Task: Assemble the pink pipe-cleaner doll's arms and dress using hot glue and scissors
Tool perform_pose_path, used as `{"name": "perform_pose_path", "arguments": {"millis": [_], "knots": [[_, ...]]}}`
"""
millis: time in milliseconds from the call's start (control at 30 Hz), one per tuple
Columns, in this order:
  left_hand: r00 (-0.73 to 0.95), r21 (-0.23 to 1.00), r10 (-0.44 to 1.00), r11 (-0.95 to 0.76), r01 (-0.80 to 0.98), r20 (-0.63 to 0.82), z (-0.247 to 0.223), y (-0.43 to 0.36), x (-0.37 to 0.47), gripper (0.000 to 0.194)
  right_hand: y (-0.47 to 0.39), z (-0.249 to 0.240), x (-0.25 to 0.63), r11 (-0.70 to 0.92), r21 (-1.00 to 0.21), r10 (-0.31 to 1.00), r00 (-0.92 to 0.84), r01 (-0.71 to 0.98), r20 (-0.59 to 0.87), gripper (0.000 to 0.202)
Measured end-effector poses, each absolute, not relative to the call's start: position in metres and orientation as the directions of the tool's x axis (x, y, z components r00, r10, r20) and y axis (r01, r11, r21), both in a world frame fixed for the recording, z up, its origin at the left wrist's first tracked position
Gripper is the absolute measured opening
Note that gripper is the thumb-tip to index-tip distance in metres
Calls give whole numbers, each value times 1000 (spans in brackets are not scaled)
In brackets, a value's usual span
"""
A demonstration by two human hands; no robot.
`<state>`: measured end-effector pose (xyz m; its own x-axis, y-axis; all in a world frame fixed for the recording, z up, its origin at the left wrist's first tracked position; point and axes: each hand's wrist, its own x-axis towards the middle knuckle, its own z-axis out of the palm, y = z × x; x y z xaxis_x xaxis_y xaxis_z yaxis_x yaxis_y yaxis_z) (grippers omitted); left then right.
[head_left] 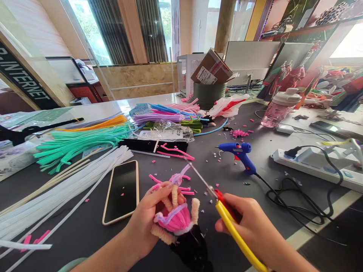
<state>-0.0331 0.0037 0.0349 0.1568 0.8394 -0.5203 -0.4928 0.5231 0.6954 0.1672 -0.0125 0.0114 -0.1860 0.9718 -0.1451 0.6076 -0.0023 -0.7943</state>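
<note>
My left hand (146, 219) is closed round a pipe-cleaner doll (180, 219) with a pink body, beige limbs, lilac trim and a black part hanging at its lower end. My right hand (244, 219) grips scissors (228, 219) with yellow and red handles. Their blades point up and left, the tips near the lilac piece (181, 174) at the doll's top. Pink pipe-cleaner pieces (185, 190) lie on the dark table (211, 234) just behind the doll.
A phone (121, 192) and white pipe cleaners (73, 181) lie left, green bundles (82, 143) beyond. A blue glue gun (239, 153), its black cable (297, 200), a power strip (312, 166) and a pink bottle (279, 109) stand or lie right. Pink scraps (239, 133) lie farther back.
</note>
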Motion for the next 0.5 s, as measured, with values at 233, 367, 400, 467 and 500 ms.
{"name": "perform_pose_path", "arguments": {"millis": [233, 367, 400, 467, 500], "knots": [[155, 713, 864, 486, -505, -480, 34, 4, -36, 18, -11, 8, 182, 54, -478, 999, -51, 877, 21, 28], [124, 771, 889, 446, -455, -442, 36, 4, -36, 18, -15, 2, 185, 78, -270, 993, -98, 960, -60, 17], [113, 782, 894, 436, -444, -434, 36, 5, -35, 19, -16, 0, 185, 86, -241, 988, -114, 967, -105, 17], [92, 794, 897, 427, -432, -432, 36, 6, -35, 19, -19, -4, 187, 113, -226, 971, -156, 968, -181, 17], [83, 793, 895, 428, -433, -438, 35, 6, -35, 18, -20, -7, 188, 134, -228, 962, -182, 965, -203, 17]]}}
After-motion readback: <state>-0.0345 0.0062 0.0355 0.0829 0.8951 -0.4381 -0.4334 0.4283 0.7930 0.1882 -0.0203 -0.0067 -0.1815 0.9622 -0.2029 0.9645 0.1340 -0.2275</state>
